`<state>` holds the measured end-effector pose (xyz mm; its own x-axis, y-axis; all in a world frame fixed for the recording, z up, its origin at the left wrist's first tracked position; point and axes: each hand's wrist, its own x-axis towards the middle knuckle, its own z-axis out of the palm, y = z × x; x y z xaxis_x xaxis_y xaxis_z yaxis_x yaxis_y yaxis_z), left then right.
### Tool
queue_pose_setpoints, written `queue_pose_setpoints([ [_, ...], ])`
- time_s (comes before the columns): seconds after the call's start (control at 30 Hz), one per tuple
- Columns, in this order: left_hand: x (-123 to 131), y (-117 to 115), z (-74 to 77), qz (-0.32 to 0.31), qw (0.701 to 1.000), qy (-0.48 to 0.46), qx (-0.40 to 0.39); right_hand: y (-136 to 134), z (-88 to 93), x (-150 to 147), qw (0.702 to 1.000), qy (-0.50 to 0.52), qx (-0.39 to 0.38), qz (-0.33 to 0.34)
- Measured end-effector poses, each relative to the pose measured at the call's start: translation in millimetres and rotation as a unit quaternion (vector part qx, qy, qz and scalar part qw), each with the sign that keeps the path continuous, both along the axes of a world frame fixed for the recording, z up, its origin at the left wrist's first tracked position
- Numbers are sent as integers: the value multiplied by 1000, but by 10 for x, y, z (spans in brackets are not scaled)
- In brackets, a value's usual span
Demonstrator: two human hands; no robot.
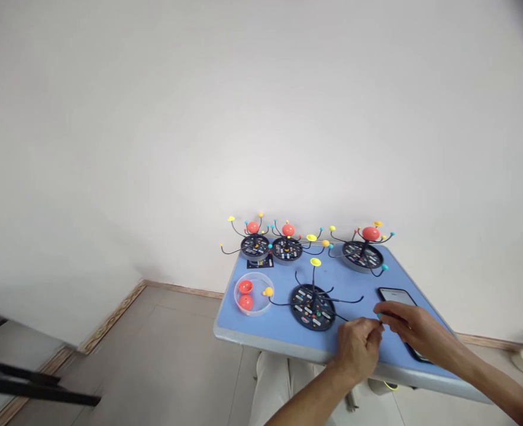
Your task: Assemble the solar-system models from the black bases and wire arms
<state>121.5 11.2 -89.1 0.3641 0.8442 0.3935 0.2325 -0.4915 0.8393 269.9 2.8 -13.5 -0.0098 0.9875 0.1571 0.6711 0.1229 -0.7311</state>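
On the blue table [261, 322] stands a black round base [313, 306] with thin black wire arms; one arm carries a yellow disc [315, 261], another a yellow ball [268, 291]. My left hand [359, 349] is closed round the end of a wire arm at the base's right. My right hand [406, 325] pinches a small teal bead [380, 317] at that arm's tip. Both hands meet just right of the base, above a black phone [397, 296] lying on the table.
Three finished models with red balls stand along the far edge: one at left [255, 244], one at centre [287, 245], one at right [362, 251]. A clear dish [253, 293] holds two red half-balls. Dark bars [31, 384] cross the floor at lower left.
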Motion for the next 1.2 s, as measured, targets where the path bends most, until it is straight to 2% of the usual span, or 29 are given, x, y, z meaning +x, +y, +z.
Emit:
queue_pose_setpoints([
  [0.1, -6, 6, 28, -2, 1000, -13, 7, -27, 43, 32, 991, 106, -86, 12],
  [0.23, -13, 8, 29, -7, 999, -17, 28, -89, 91, 16, 971, 204, -125, -20],
  [0.53, -17, 16, 48, -4, 1000, -2, 29, -145, 17, -20, 970, 212, -112, -31],
  [0.67, -19, 17, 46, -10, 1000, -10, 28, -147, -6, -3, 974, 194, -109, -32],
  [0.8, -20, 21, 35, -15, 999, -14, 25, -139, -12, 27, 984, 161, -73, -21],
  [0.97, -10, 22, 20, -12, 1000, -22, 11, -103, 24, 66, 997, 47, -25, 55],
  [1.2, -12, 15, 22, -7, 999, -34, 12, -70, 64, 55, 989, -67, 33, 126],
])
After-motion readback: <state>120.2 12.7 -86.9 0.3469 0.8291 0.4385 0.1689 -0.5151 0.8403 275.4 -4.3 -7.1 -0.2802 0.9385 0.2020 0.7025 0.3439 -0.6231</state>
